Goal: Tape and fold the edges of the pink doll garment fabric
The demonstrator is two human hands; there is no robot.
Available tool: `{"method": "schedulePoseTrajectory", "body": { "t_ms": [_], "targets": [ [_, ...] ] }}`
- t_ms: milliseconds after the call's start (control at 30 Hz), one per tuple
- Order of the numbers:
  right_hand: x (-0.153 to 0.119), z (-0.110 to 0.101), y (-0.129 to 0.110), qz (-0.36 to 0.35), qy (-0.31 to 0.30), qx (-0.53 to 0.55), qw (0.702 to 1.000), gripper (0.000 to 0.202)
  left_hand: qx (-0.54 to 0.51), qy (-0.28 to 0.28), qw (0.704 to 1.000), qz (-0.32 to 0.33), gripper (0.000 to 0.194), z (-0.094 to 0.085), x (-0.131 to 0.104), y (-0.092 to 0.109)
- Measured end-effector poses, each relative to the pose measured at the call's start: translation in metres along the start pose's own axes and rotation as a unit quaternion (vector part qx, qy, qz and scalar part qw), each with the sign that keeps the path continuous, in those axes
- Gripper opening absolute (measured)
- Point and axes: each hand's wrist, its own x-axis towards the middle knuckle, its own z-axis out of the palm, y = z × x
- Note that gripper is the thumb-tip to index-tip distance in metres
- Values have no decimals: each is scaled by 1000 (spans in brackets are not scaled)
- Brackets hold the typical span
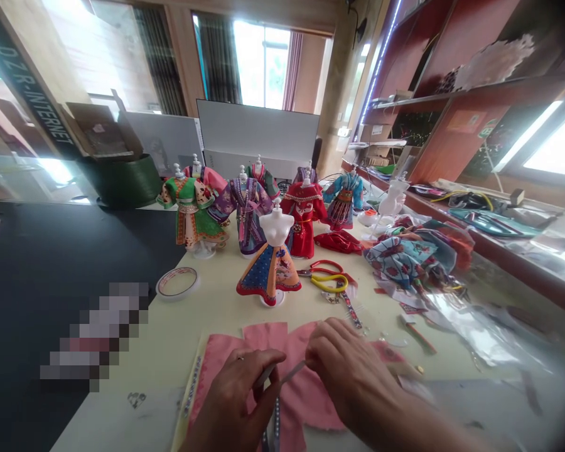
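A thin pale strip (pixel 292 373) runs between my two hands over a pink cloth piece (pixel 306 402) lying on the table. My left hand (pixel 240 389) is closed, pinching the strip's lower end between thumb and fingers. At the other end, the bent fingers of my right hand (pixel 341 367) grip the strip; their tips are partly hidden. Below my left thumb hangs a narrow patterned trim (pixel 277 417), over the pink cloth. Another trim with a dotted pattern (pixel 193 383) lies along the cloth's left edge.
Ahead stands a small white dress form (pixel 277 227) in an orange and blue skirt (pixel 268 273), with several dressed forms behind. Scissors (pixel 329 278) with red and yellow handles lie to its right. A tape roll (pixel 177 283) is at left, a fabric heap (pixel 405 251) at right.
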Motion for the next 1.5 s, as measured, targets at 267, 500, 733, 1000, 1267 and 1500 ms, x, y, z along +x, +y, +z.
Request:
{"method": "schedulePoseTrajectory", "body": {
  "t_ms": [267, 500, 733, 1000, 1267, 1500],
  "targets": [
    [-26, 23, 3, 31, 55, 54, 997, 20, 11, -69, 998, -1, 20, 2, -1, 0],
    [-28, 20, 10, 184, -24, 302, 935, 17, -29, -124, 990, -52, 23, 2, 4, 3],
    [-27, 28, 15, 166, -6, 298, 940, 13, -19, -143, 988, -57, 27, 0, 4, 3],
    [-28, 26, 21, 160, 41, 290, 943, 16, -20, -67, 996, -52, 36, 0, 3, -6],
    [-26, 23, 25, 183, 33, 305, 934, 19, -16, -80, 995, -52, 38, 7, 12, -8],
    [-21, 25, 33, 223, 21, 318, 921, 21, 31, -96, 994, -33, 44, 16, 29, -6]
  ]
}}
